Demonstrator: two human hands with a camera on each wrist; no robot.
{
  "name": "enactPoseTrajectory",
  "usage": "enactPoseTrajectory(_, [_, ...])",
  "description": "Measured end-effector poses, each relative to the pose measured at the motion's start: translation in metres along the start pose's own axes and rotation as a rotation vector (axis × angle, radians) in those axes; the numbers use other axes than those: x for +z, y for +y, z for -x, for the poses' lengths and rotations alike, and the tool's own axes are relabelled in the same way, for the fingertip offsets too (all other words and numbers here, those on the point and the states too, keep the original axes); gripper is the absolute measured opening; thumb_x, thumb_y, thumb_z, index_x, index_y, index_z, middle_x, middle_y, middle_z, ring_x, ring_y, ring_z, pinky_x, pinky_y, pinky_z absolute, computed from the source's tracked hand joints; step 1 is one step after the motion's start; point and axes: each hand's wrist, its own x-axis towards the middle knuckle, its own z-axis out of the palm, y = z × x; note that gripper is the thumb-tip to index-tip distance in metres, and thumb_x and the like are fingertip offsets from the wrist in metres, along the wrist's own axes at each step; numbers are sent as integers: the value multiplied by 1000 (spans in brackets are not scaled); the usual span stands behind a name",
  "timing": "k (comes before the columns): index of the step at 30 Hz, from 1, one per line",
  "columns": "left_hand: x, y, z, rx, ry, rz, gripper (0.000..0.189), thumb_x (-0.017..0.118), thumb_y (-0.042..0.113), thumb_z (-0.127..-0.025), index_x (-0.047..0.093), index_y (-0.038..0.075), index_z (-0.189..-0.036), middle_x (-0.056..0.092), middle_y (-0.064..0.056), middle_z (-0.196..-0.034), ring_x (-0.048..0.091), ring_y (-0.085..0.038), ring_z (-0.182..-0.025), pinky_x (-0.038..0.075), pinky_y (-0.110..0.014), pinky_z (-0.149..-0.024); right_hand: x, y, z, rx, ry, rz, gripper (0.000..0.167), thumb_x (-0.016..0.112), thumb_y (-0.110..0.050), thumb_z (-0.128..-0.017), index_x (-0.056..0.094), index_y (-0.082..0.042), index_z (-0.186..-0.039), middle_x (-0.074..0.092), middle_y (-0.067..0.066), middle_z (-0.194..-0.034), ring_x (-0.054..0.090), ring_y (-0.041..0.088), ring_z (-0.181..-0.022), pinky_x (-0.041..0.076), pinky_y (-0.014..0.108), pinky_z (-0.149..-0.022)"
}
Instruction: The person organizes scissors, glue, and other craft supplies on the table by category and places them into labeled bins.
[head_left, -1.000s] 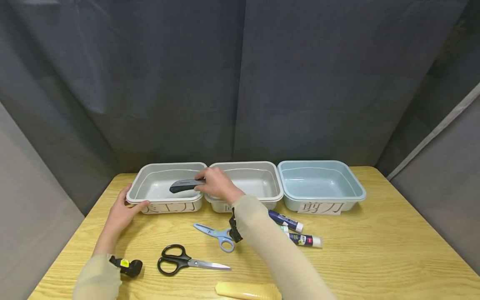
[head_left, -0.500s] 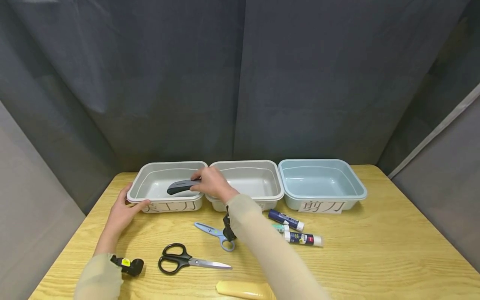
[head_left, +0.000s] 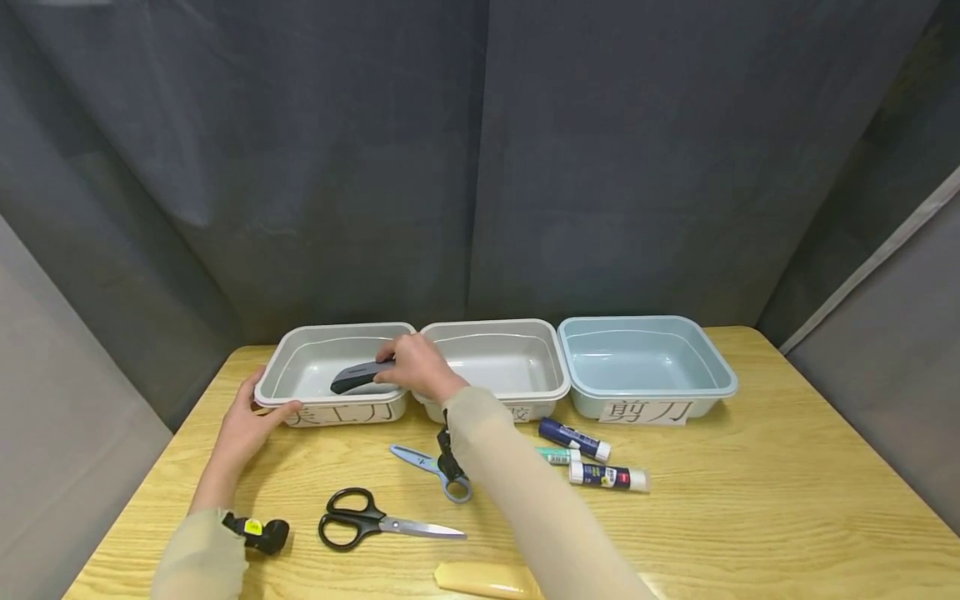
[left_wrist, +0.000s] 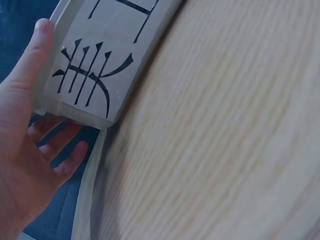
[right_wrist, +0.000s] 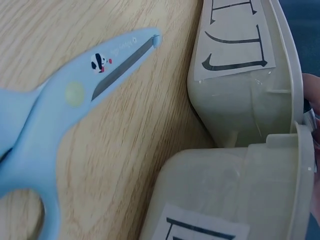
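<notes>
My right hand [head_left: 420, 367] pinches the rear end of a dark grey utility knife [head_left: 356, 377]. The knife slants over the inside of the left grey bin [head_left: 296, 367]; whether its tip touches the floor of the bin I cannot tell. With its thumb [left_wrist: 35, 55] on the front rim and fingers around the side, my left hand [head_left: 246, 425] holds that bin's left front corner. In the right wrist view only a sliver of the right hand shows behind the rims. Light blue scissors [right_wrist: 75, 95] lie on the table below the right wrist.
A middle grey bin [head_left: 562, 375] and a light blue bin [head_left: 652, 393] adjoin in a row, with paper labels. Black-handled scissors [head_left: 360, 522], a yellow object [head_left: 480, 577] partly under the right forearm, and glue sticks in dark blue [head_left: 573, 439], green [head_left: 555, 455] and navy [head_left: 609, 477] lie in front.
My right hand has shifted slightly left, and the utility knife has moved a little left and deeper into the left bin. My left hand keeps its hold on the corner.
</notes>
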Motion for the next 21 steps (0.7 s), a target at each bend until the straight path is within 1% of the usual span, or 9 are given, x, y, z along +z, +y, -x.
enactPoseTrajectory(5, [-2, -1, 0, 4, -3, -7, 97, 68, 46, -77, 9, 13, -147, 25, -22, -144, 31, -41, -125, 25, -59, -99, 4, -3, -4, 1, -10, 24, 28, 74, -38, -72, 72, -23, -96, 68, -11, -90, 57, 6, -81, 43, 21, -71])
enactPoseTrajectory(8, [-1, -3, 1, 7, -8, -9, 97, 68, 45, -77, 9, 12, -147, 25, -23, -144, 31, -41, -125, 26, -59, -99, 9, -5, -5, -2, -20, 49, 29, 74, -40, -72, 72, -24, -96, 68, -12, -92, 59, 6, -85, 43, 22, -75])
enactPoseTrajectory(11, [0, -4, 2, 3, -7, -12, 97, 68, 45, -77, 9, 12, -147, 26, -22, -144, 31, -40, -124, 26, -58, -99, 11, -8, -7, -15, -13, 78, 28, 74, -40, -72, 72, -25, -96, 69, -13, -91, 60, 7, -87, 43, 23, -79])
enactPoseTrajectory(15, [0, -4, 0, 5, 2, -18, 97, 67, 46, -77, 9, 15, -147, 27, -22, -143, 33, -39, -124, 27, -57, -98, 11, -12, -9, -31, 6, 115, 27, 74, -42, -72, 72, -27, -95, 69, -14, -90, 60, 7, -86, 41, 24, -82])
enactPoseTrajectory(21, [0, -3, 1, -1, 0, -15, 96, 67, 45, -78, 9, 15, -147, 27, -22, -143, 32, -40, -124, 26, -58, -98, 14, -18, -12, -31, 12, 126, 27, 72, -44, -73, 72, -28, -94, 69, -16, -88, 60, 6, -84, 40, 24, -83])
